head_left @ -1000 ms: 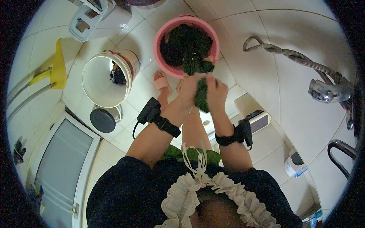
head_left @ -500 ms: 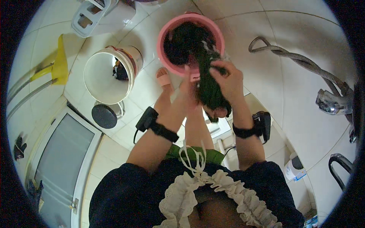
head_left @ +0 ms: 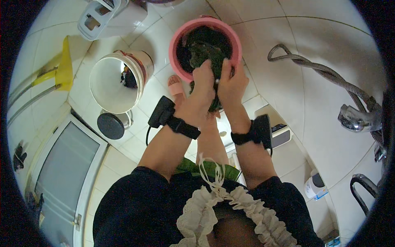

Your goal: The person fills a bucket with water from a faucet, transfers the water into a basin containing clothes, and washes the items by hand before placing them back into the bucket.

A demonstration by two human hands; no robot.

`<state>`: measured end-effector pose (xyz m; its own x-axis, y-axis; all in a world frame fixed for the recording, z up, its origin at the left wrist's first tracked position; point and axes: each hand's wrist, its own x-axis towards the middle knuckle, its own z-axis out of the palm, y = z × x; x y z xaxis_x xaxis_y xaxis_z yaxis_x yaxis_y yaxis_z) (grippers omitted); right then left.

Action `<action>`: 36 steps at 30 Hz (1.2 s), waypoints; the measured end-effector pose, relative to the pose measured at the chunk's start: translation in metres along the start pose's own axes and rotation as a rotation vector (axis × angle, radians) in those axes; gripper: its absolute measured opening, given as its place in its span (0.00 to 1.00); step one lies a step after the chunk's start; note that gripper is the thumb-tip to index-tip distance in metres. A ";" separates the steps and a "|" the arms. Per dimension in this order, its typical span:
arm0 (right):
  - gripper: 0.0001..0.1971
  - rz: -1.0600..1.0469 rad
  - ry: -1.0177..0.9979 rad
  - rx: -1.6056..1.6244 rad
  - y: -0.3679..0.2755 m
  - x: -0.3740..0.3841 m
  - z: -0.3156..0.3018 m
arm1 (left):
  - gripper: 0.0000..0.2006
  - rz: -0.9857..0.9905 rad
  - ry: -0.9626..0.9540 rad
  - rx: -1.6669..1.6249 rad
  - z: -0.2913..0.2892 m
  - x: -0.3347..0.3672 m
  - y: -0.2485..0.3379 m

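A pink bucket (head_left: 173,49) stands in front of me with dark wet cloth inside. Over its near rim I hold a dark green garment (head_left: 204,52), partly in the bucket and partly hanging down between my wrists. My left hand (head_left: 203,80) is closed round the garment, knuckles up. Close beside it, my right hand (head_left: 232,84) grips the same cloth, thumb and fingers bent at the near right rim. The fingertips of both hands are partly hidden by the cloth and the hands themselves.
Left of the bucket, a white bucket (head_left: 109,88) lies tilted with small dark items inside, next to a round black-topped stool (head_left: 111,125). A metal hose (head_left: 325,66) and tap (head_left: 356,118) are at right. A grey-panelled door (head_left: 68,177) is at lower left.
My right hand has moved left and nearer my left hand. The garment, which hung long over the rim toward me, is now bunched more over the bucket, and both hands grip it.
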<state>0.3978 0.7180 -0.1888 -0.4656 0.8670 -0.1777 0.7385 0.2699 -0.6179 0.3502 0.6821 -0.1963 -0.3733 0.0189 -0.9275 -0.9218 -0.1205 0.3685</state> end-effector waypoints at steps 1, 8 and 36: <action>0.11 0.029 -0.015 0.038 0.004 0.001 0.003 | 0.16 -0.012 -0.043 0.016 -0.001 0.004 0.000; 0.27 0.580 -0.516 0.888 0.011 0.020 -0.002 | 0.20 0.515 -0.283 0.735 -0.043 0.011 -0.001; 0.16 0.787 -0.472 1.490 0.061 0.034 0.013 | 0.12 1.323 -0.371 1.034 0.000 0.000 -0.010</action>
<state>0.4207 0.7587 -0.2424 -0.5371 0.3323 -0.7753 -0.0749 -0.9343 -0.3486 0.3597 0.6832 -0.1996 -0.7414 0.6706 0.0245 0.3849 0.3950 0.8342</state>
